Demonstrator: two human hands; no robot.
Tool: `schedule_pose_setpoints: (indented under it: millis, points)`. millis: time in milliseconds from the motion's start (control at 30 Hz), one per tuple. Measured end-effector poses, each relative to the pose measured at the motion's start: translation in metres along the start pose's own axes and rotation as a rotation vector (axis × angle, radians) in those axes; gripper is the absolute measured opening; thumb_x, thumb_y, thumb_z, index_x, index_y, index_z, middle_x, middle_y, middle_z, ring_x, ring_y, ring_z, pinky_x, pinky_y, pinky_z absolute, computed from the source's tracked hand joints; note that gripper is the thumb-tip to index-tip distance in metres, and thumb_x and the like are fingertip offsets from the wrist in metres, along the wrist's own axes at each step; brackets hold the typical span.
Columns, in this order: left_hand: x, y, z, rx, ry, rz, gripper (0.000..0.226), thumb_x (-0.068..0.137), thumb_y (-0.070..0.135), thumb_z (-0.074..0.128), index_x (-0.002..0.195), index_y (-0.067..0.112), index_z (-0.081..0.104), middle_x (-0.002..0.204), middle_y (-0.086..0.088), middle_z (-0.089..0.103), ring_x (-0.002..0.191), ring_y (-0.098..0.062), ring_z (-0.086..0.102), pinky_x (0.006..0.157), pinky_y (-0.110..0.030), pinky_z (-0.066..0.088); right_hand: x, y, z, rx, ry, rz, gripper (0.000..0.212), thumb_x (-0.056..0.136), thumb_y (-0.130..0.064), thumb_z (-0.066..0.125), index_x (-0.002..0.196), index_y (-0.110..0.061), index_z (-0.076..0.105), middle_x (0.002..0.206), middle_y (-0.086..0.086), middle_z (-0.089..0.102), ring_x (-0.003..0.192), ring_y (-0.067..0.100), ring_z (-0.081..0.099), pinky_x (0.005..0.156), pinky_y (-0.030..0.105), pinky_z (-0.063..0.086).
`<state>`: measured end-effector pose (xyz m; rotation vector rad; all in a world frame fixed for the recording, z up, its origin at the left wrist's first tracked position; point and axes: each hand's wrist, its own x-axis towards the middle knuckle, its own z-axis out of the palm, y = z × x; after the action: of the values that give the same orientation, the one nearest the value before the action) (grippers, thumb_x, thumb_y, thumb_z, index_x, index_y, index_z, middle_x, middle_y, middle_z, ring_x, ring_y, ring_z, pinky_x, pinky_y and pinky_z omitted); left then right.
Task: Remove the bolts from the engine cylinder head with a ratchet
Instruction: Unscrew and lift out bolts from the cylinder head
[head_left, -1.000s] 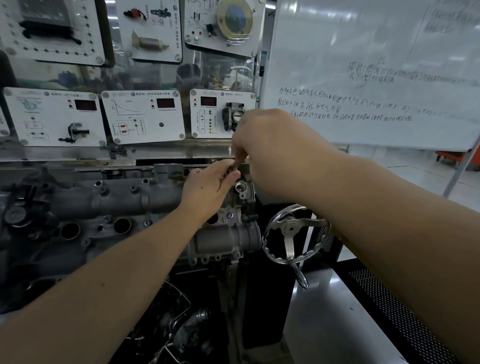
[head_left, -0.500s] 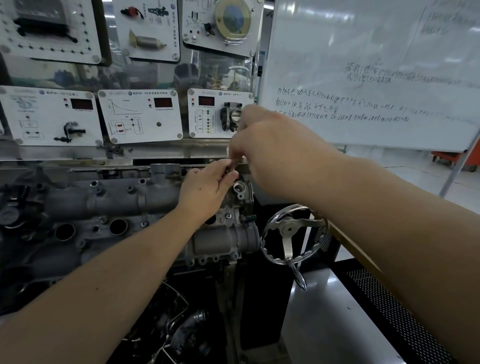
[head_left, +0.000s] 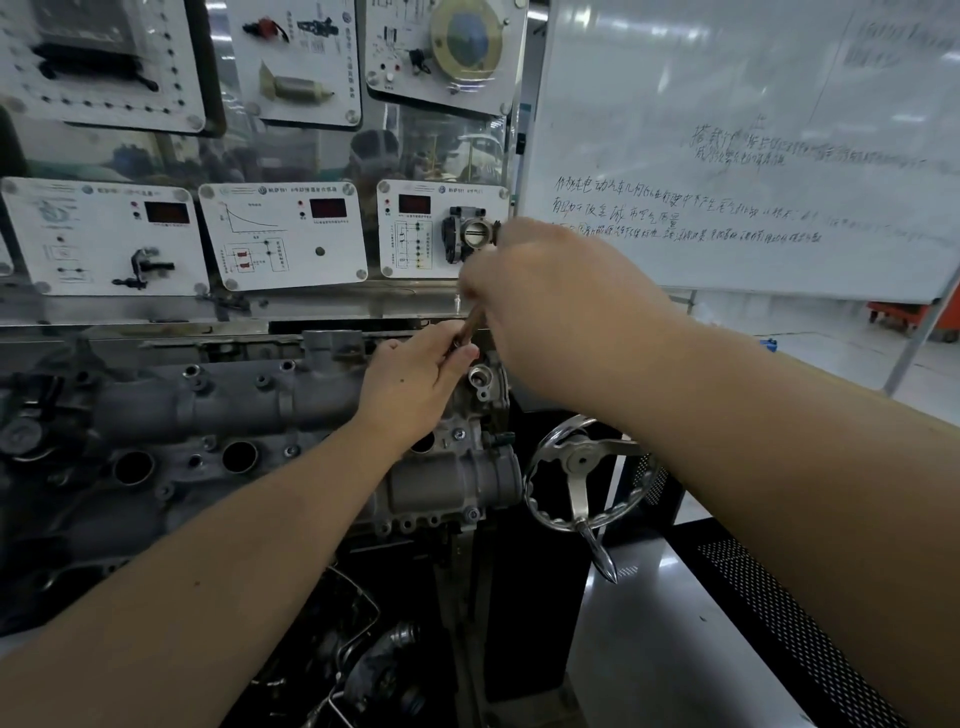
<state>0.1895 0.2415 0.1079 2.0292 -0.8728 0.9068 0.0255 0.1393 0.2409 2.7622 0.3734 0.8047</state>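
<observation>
bolt (head_left: 464, 328) | pinched between both hands, apparently | above cylinder head (head_left: 218, 410)

Whiteboard (head_left: 753, 156) with blurred, probably handwritten notes.

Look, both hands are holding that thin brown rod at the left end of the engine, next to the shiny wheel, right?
Not quite: it is the right end of the engine, not the left. In the head view, the left hand and the right hand both hold the thin brown rod there, and the shiny wheel sits just beside that end.
</observation>
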Motion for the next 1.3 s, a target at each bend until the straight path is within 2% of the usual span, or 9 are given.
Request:
schedule_pose_setpoints:
  millis: [133,200,333,500,633,767,933,1033,1300]
  points:
    - [0.000,-0.002,0.000,-0.016,-0.006,0.023,0.012,0.090,0.044,0.028,0.079,0.042,0.030,0.053,0.017,0.036,0.050,0.002,0.042,0.054,-0.029,0.022,0.001,0.003,-0.003,0.018,-0.038,-0.073,0.033,0.087,0.000,0.052,0.109,-0.019,0.068,0.121,-0.002,0.057,0.095,0.010,0.048,0.071,0.013,0.034]
    - [0.000,-0.001,0.001,0.019,0.025,0.053,0.016,0.088,0.035,0.027,0.072,0.039,0.023,0.050,0.017,0.028,0.045,-0.002,0.037,0.052,-0.025,0.019,0.000,0.002,0.001,0.105,-0.007,-0.028,0.029,0.088,-0.006,0.056,0.113,-0.019,0.064,0.121,-0.002,0.053,0.100,0.017,0.056,0.080,0.025,0.048]
    - [0.000,0.000,0.001,0.039,0.005,0.052,0.022,0.089,0.034,0.027,0.068,0.033,0.018,0.049,0.016,0.023,0.041,-0.004,0.035,0.056,-0.029,0.024,0.000,0.000,0.004,0.102,0.096,0.154,0.026,0.100,-0.045,0.051,0.100,-0.019,0.052,0.079,-0.001,0.040,0.062,0.016,0.042,0.050,0.028,0.030]
    - [0.001,-0.003,0.000,0.016,-0.051,-0.018,0.014,0.095,0.044,0.034,0.084,0.039,0.040,0.059,0.015,0.040,0.055,-0.002,0.042,0.066,-0.032,0.030,0.003,0.006,0.003,0.037,0.099,0.123,0.009,0.098,-0.010,0.054,0.096,-0.018,0.057,0.070,-0.003,0.042,0.060,0.011,0.035,0.046,0.021,0.025]
    - [0.003,-0.007,0.002,0.052,-0.076,-0.064,0.027,0.104,0.035,0.044,0.115,0.020,0.063,0.063,0.018,0.044,0.059,0.000,0.044,0.072,-0.032,0.031,0.005,0.009,-0.008,0.039,0.001,0.044,0.025,0.086,0.002,0.053,0.095,-0.018,0.067,0.110,0.002,0.062,0.098,0.019,0.057,0.079,0.028,0.051]
    - [0.000,-0.002,-0.001,0.032,-0.035,-0.020,0.020,0.099,0.043,0.036,0.080,0.038,0.040,0.054,0.013,0.038,0.049,-0.001,0.044,0.053,-0.024,0.023,0.004,0.005,-0.004,0.020,-0.019,-0.059,0.029,0.086,0.001,0.052,0.099,-0.018,0.070,0.123,0.000,0.060,0.113,0.016,0.056,0.095,0.029,0.047]
    - [-0.001,0.003,-0.001,0.046,-0.018,-0.009,0.023,0.093,0.043,0.032,0.072,0.034,0.027,0.053,0.017,0.031,0.049,0.003,0.034,0.056,-0.029,0.022,0.001,0.005,0.006,0.153,0.148,0.040,0.020,0.098,-0.031,0.054,0.113,-0.019,0.060,0.105,0.001,0.054,0.088,0.022,0.055,0.064,0.032,0.043]
    - [0.000,-0.004,0.002,0.024,-0.027,-0.032,0.015,0.101,0.035,0.043,0.086,0.034,0.041,0.058,0.020,0.038,0.053,0.005,0.040,0.068,-0.033,0.029,0.003,0.005,0.002,0.101,0.113,0.186,0.032,0.104,-0.045,0.044,0.085,-0.019,0.048,0.070,0.000,0.035,0.059,0.019,0.038,0.048,0.027,0.022]
    - [0.001,-0.001,0.001,0.063,-0.039,-0.038,0.016,0.105,0.032,0.045,0.095,0.025,0.056,0.055,0.017,0.036,0.049,0.002,0.038,0.067,-0.032,0.029,0.003,0.008,-0.004,-0.036,0.029,-0.039,0.024,0.087,0.002,0.054,0.094,-0.017,0.066,0.107,-0.002,0.062,0.093,0.017,0.052,0.074,0.028,0.047]
